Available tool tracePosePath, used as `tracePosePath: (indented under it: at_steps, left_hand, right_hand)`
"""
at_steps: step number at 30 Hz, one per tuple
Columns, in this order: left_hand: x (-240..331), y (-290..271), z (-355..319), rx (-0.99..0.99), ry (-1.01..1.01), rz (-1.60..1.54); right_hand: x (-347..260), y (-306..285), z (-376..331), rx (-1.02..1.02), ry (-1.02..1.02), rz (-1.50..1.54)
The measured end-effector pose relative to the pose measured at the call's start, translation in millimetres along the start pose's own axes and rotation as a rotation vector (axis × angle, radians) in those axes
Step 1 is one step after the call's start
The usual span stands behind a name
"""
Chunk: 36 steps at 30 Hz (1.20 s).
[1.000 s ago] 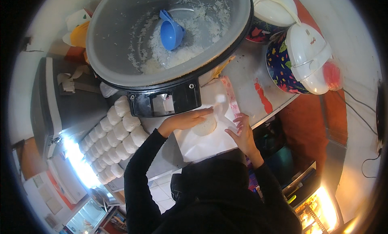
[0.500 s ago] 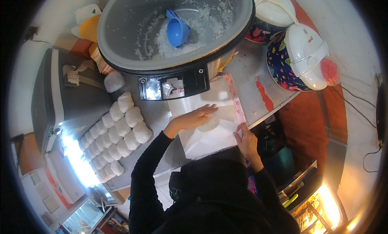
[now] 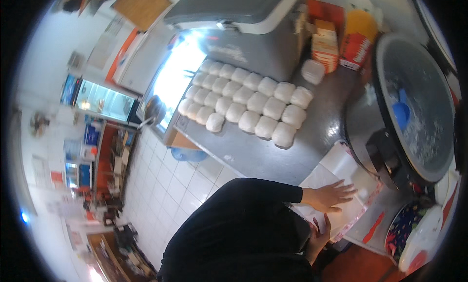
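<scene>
A white paper sheet (image 3: 361, 171) with a pink-patterned edge lies on the metal table beside the large rice cooker (image 3: 358, 126). My left hand (image 3: 331, 196) rests flat on it, fingers spread. Just nearer to me, my right hand (image 3: 318, 239) has its fingers curled onto the sheet's near edge. Whatever lies under my left palm is hidden. Inside the cooker pot a blue scoop (image 3: 401, 115) sits among loose white rice (image 3: 424, 140). Rows of white rounded balls (image 3: 243, 96), probably rice, stand on the table to the left.
A grey cooler box (image 3: 248, 43) stands behind the balls. Near it are a small clear tub (image 3: 313, 71) and an orange-and-white carton (image 3: 325, 45). A patterned, white-lidded container (image 3: 407, 228) sits at the lower right. White floor tiles (image 3: 168, 184) lie left of the table.
My view has swung left, shifting table and cooker rightward in the picture. My left hand has spread its fingers on the sheet; my right hand has moved from its side edge to the near edge.
</scene>
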State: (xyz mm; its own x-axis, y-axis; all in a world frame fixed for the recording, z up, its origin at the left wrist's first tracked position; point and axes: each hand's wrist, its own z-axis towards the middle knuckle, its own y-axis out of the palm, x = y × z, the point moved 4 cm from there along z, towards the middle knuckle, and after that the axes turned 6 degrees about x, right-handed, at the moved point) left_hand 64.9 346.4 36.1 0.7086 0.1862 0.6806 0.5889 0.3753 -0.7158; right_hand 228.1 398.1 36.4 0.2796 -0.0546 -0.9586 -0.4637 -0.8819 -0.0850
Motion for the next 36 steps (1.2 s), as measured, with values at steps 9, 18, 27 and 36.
tracePosePath:
  at_steps: [9, 18, 27, 36]
  left_hand:
    - [14, -10, -16, 0.015, 0.156, -0.106]
    - [-12, 16, 9, -0.405, -0.020, -0.248]
    - [-49, -57, -12, -0.351, -0.162, -0.112]
    - [-64, -75, -28, -0.058, -0.510, -0.360]
  right_hand:
    - [-63, -30, 32, 0.343, -0.532, -1.067]
    - [-59, -41, 99, 0.026, -0.180, -0.535]
    - [-41, -62, 132, 0.090, -0.032, -0.400]
    - [-8, -60, 118, 0.243, -0.125, -0.540]
